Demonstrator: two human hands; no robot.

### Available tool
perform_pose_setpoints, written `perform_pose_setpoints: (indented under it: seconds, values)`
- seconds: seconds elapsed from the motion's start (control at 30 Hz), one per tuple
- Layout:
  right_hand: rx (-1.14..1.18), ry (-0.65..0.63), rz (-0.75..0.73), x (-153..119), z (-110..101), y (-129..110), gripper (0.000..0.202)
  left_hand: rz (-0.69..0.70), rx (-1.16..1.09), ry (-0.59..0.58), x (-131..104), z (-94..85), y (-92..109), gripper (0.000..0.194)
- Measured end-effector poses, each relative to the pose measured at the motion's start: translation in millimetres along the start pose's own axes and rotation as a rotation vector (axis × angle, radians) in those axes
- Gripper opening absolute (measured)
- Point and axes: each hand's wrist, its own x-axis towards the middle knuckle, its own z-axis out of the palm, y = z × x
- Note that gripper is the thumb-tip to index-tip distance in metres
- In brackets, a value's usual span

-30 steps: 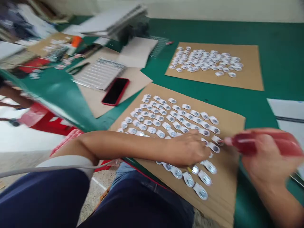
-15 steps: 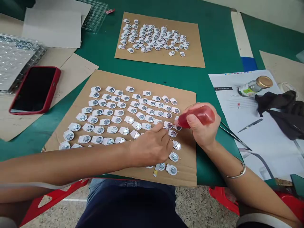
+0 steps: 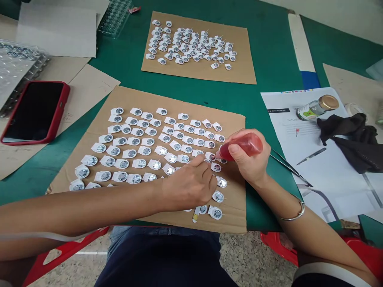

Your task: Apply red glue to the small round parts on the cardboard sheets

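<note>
In my right hand [image 3: 254, 161] is a red squeeze bottle [image 3: 241, 146], tilted with its tip pointing left and down over small round metallic pieces with white paper tabs [image 3: 216, 167]. My left hand [image 3: 193, 181] is closed, thumb and fingers pinched beside the bottle's tip. Whatever lies between those fingertips is hidden. Rows of these pieces cover a brown cardboard sheet [image 3: 179, 103] under both hands, and my left forearm blocks the view of some of them.
Farther back lies a second cardboard sheet [image 3: 245, 75] with more such pieces. A red-cased phone [image 3: 34, 111] and clear plastic trays [image 3: 115, 18] are on the left. On the right are tweezers [image 3: 290, 169], a printed paper [image 3: 278, 119], a glass jar [image 3: 317, 107] and black cloth [image 3: 359, 147].
My right hand has shifted a little left, bringing the bottle's tip closer to the left fingertips. My left hand keeps its place on the sheet. The whole view has moved slightly.
</note>
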Motion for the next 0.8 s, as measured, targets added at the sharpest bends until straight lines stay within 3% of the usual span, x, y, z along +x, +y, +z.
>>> perform_pose_setpoints:
  seconds: [0.8]
  values:
    - [-0.058, 0.069, -0.013, 1.8, 1.6, 4.3, 0.027, 0.009, 0.003, 0.032, 1.2, 0.1, -1.9, 0.023]
